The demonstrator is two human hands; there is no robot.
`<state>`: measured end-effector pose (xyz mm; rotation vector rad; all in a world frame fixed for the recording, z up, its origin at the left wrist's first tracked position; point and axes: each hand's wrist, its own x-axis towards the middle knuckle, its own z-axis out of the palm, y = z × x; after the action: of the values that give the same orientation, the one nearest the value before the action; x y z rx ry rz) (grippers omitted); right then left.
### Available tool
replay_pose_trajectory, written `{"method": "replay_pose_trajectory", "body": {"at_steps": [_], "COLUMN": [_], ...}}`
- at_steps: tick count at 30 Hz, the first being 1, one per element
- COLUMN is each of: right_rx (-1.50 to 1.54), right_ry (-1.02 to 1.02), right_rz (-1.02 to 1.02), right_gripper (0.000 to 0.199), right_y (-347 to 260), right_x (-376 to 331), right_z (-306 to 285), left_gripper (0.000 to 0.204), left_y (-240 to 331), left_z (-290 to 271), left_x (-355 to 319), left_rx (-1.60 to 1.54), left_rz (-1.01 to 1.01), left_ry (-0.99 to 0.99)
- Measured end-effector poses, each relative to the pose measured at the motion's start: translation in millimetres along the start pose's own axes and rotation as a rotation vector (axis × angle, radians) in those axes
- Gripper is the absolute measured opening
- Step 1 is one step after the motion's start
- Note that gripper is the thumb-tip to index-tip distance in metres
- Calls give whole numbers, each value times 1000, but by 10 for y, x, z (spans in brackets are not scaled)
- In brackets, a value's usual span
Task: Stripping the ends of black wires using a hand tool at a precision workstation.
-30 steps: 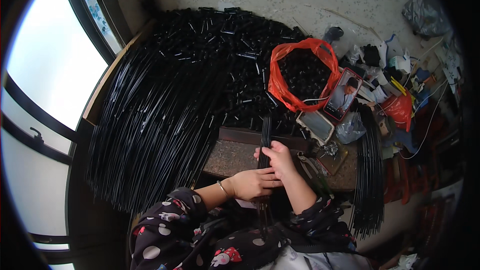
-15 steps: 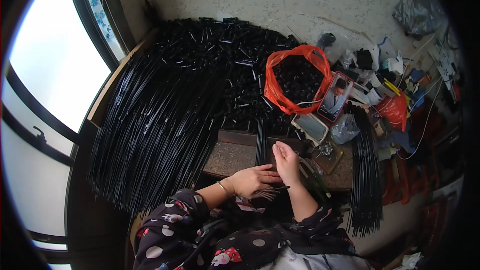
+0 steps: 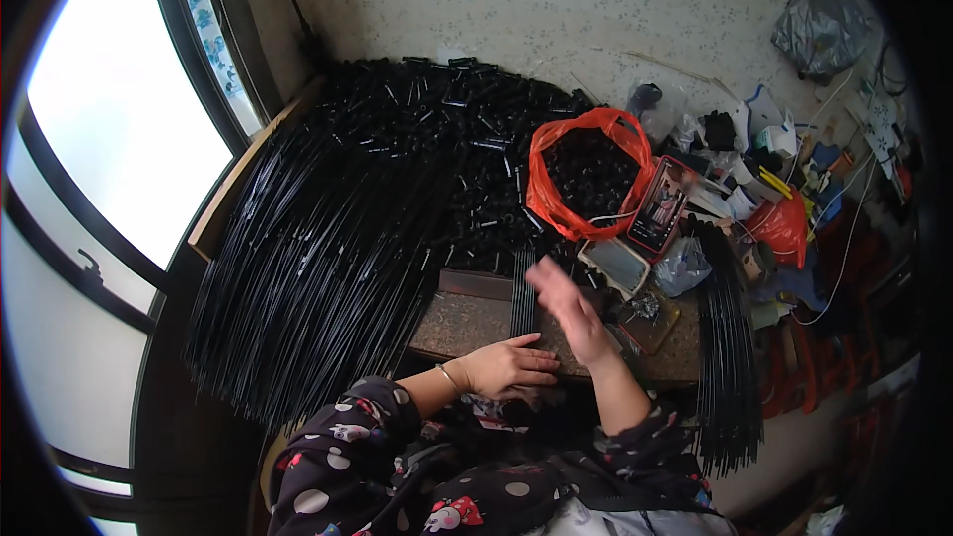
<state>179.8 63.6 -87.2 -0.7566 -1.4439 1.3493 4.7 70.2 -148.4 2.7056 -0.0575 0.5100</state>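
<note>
My left hand (image 3: pixel 504 365) lies flat, fingers spread, on the front edge of a brown stone-like slab (image 3: pixel 467 321). Above the slab my right hand (image 3: pixel 564 305) is lifted and blurred, its fingers stretched out and nothing visible in it. Right beside its fingertips a small bundle of thin black rods (image 3: pixel 522 296) lies on the slab, pointing away from me. A very large fan of long black rods (image 3: pixel 318 258) covers the left of the table. Behind it lies a heap of short black tubes (image 3: pixel 447 129).
An orange plastic bag (image 3: pixel 586 179) full of small black parts stands behind the slab. A phone (image 3: pixel 660 206) with a lit screen leans right of it, among small boxes and clutter. Another black rod bundle (image 3: pixel 727 347) hangs at the right. A bright window (image 3: pixel 109 139) is at the left.
My right hand has let go of the small rod bundle and lifted up and to the right, fingers opening. The left hand has stayed at the slab's front edge.
</note>
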Motion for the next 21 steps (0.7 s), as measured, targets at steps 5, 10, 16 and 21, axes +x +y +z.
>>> {"method": "replay_pose_trajectory", "body": {"at_steps": [5, 10, 16, 21], "right_rx": [-332, -457, -339, -316], "right_ry": [-360, -23, -187, -184], "right_rz": [-12, -32, -120, -150], "right_gripper": [37, 23, 18, 20], "right_y": [-381, -395, -547, -722], "right_x": [-469, -572, -577, -493], "right_z": [223, 447, 308, 248], "left_gripper": [50, 42, 35, 34], "left_y": [-93, -138, -27, -3], "left_z": [28, 131, 87, -72], "left_x": [-21, -49, 3, 36], "left_rx": [-211, -170, -121, -283], "left_rz": [-46, -1, -74, -162], "left_ry": [200, 256, 200, 180]}}
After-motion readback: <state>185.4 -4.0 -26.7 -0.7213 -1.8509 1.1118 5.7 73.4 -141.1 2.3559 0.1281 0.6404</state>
